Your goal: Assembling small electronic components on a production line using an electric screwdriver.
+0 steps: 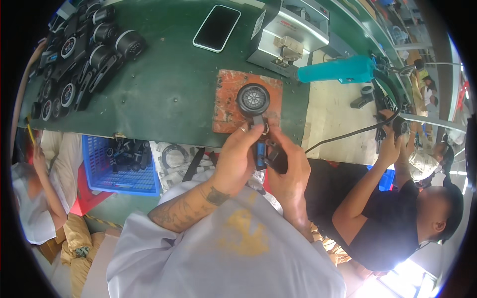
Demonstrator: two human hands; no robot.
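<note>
A black handheld fan point(253, 101) with a round spoked grille is held in front of me, its head over a worn orange-red board point(226, 107). My left hand point(237, 156) closes on the fan's neck and handle from the left, thumb near the neck. From the right, my right hand point(292, 171) grips the same handle. The handle's inside is exposed, with a blue cylinder point(261, 154) like a battery showing. Against my right palm lies a black piece point(278, 160), perhaps the handle's cover. My fingertips partly hide the handle.
Several similar black fans point(102, 54) are heaped at the far left. A phone point(216, 28), a metal machine point(288, 37) and a teal tool point(338, 70) with a black cable lie beyond. A blue basket point(121, 186) of parts stands below left. People work on both sides.
</note>
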